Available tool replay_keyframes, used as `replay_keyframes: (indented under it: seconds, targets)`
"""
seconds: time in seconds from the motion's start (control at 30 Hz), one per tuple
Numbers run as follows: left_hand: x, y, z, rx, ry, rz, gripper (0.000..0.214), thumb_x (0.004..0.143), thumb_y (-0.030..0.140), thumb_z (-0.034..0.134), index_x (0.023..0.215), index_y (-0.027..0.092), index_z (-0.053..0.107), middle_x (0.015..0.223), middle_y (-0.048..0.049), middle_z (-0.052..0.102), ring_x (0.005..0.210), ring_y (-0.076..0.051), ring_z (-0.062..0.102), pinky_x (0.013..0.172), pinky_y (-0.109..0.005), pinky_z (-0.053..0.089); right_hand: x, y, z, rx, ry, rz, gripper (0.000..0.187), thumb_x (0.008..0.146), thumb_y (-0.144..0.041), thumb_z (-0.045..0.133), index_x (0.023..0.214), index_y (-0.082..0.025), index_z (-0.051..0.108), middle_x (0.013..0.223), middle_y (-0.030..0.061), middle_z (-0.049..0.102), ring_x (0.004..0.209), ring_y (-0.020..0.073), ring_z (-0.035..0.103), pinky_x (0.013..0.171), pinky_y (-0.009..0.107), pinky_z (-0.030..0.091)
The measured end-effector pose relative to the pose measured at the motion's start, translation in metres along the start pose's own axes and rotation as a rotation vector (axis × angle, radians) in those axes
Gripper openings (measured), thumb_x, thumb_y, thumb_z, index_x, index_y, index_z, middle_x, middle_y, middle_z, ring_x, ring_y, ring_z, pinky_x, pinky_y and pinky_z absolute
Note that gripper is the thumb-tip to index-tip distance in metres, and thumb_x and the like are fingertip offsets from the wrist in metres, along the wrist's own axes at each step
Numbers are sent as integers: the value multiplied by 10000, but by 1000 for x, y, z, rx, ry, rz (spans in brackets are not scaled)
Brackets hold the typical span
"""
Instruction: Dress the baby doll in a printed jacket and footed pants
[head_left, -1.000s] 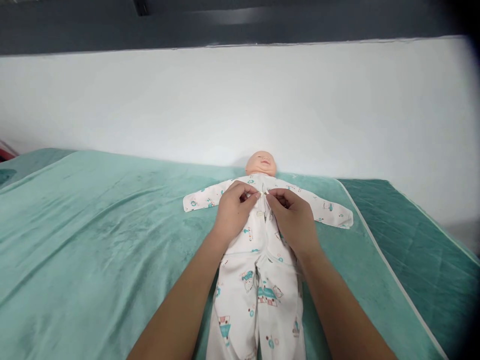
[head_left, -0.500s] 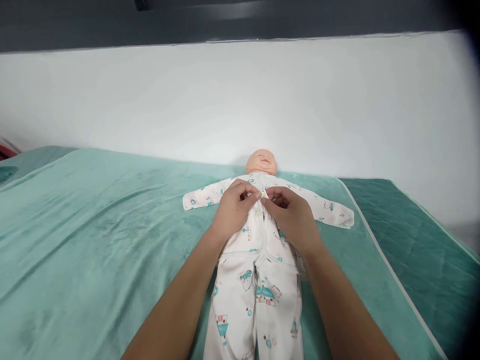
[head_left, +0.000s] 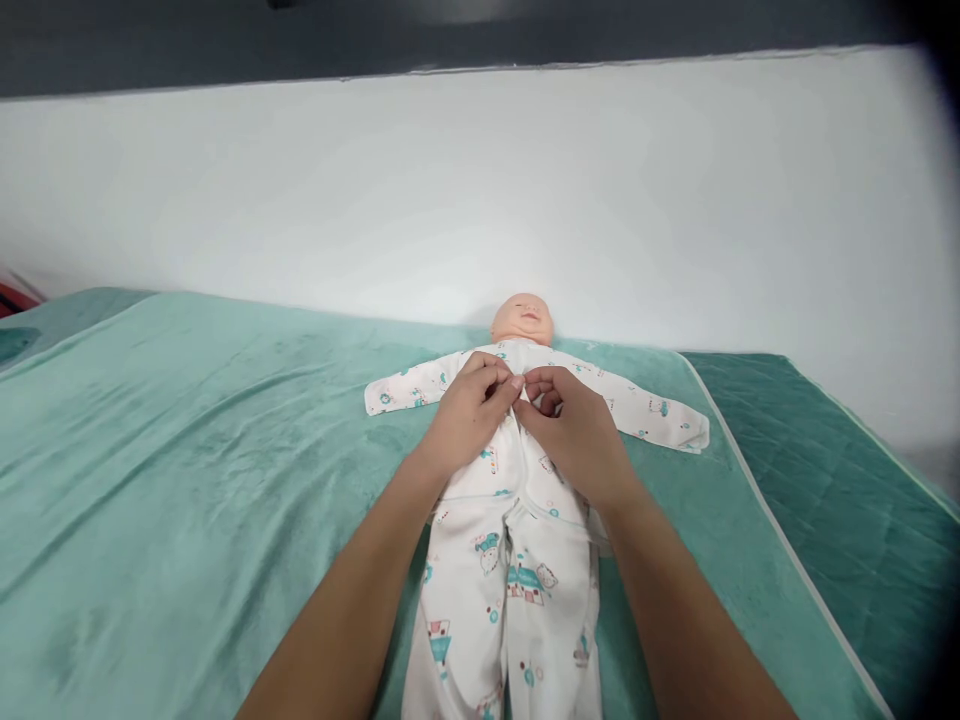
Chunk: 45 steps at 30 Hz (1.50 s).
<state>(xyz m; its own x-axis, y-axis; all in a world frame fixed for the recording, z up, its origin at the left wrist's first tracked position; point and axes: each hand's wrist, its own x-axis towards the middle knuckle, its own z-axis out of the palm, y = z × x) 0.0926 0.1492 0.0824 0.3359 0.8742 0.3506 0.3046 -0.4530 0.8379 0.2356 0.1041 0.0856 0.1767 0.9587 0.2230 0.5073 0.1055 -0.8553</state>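
The shirt (head_left: 491, 475) is on the doll (head_left: 523, 318), sleeves spread wide, and the trousers (head_left: 551, 590) lie over the legs. The shirt's front appears not fully closed: below the hands its edges run side by side, parting at the hem. The fingers hide whether the chest is fastened. The cloth is white, soft-looking, with teal and reddish prints. At the chest, the left hand (head_left: 469, 410) and right hand (head_left: 574, 430) nearly meet, each pinching the shirt's front between thumb and forefinger. The doll lies face up on a green blanket (head_left: 225, 480), its head near the white wall (head_left: 480, 200).
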Motion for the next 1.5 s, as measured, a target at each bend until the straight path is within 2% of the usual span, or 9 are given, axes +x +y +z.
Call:
replay_keyframes:
  seconds: [0.13, 0.37, 0.53, 0.73, 0.97, 1.07, 1.2, 1.3, 1.5]
  targets:
    - [1, -2, 2, -8, 6, -46, 236, 922, 316, 559, 741, 189, 639, 1007, -48, 563, 966, -164, 574, 854, -287, 452, -1, -3, 2, -104, -3, -26, 160, 840, -354, 589, 965, -262, 625, 795, -32, 651, 646, 137, 545, 629, 286, 403]
    - [1, -1, 3, -32, 13, -61, 183, 871, 189, 539, 727, 186, 651, 1022, -44, 558, 988, -162, 569, 860, -278, 452, -5, -5, 7, -251, -15, -95, 151, 839, -293, 539, 981, -255, 574, 848, -24, 650, 713, 155, 570, 606, 272, 334]
    - [1, -1, 0, -43, -10, -33, 214, 885, 186, 505, 727, 184, 649, 1027, -39, 559, 994, -160, 572, 923, -288, 441, -5, -5, 7, -271, -20, -120, 221, 860, -274, 521, 1072, -282, 581, 882, -37, 651, 742, 149, 575, 617, 269, 340]
    - [1, -3, -2, -60, -14, -2, 218, 906, 208, 497, 743, 185, 640, 1036, -43, 560, 1009, -165, 568, 923, -289, 448, -5, -3, 7, -288, 4, -146, 252, 872, -286, 529, 1113, -281, 603, 912, -24, 649, 744, 147, 573, 628, 277, 349]
    - [2, -5, 0, -39, 1, 35, 195, 884, 149, 489, 735, 185, 610, 1013, -36, 565, 987, -154, 566, 940, -291, 433, -6, -4, 7, -260, 23, -146, 251, 878, -284, 527, 1110, -289, 620, 910, -20, 645, 746, 147, 572, 628, 277, 349]
    - [2, -6, 2, -27, 42, 35, 129, 861, 145, 527, 760, 188, 595, 1002, -32, 576, 955, -152, 558, 875, -282, 442, -6, -6, 7, -256, 31, -131, 245, 879, -277, 524, 1101, -285, 626, 912, -19, 640, 748, 144, 571, 628, 275, 354]
    - [1, -6, 3, -19, 85, -20, 78, 841, 172, 588, 906, 204, 617, 997, -12, 585, 765, -114, 513, 719, -259, 432, -7, -7, 8, -296, 29, -137, 267, 884, -267, 507, 1128, -283, 614, 913, -15, 630, 746, 145, 566, 618, 275, 349]
    - [0, -4, 2, -26, 86, -43, 158, 853, 184, 587, 995, 221, 648, 1035, -12, 584, 745, -102, 512, 721, -257, 435, -8, -7, 7, -321, 24, -140, 295, 890, -270, 497, 1168, -286, 592, 918, -16, 624, 737, 145, 561, 614, 277, 348]
    - [-5, -3, 0, -42, 113, -22, 122, 896, 241, 573, 952, 226, 680, 1009, -12, 624, 785, -118, 536, 760, -265, 439, -11, -12, -3, -401, -35, -142, 345, 888, -250, 496, 1230, -258, 536, 980, 6, 623, 789, 165, 579, 632, 290, 354]
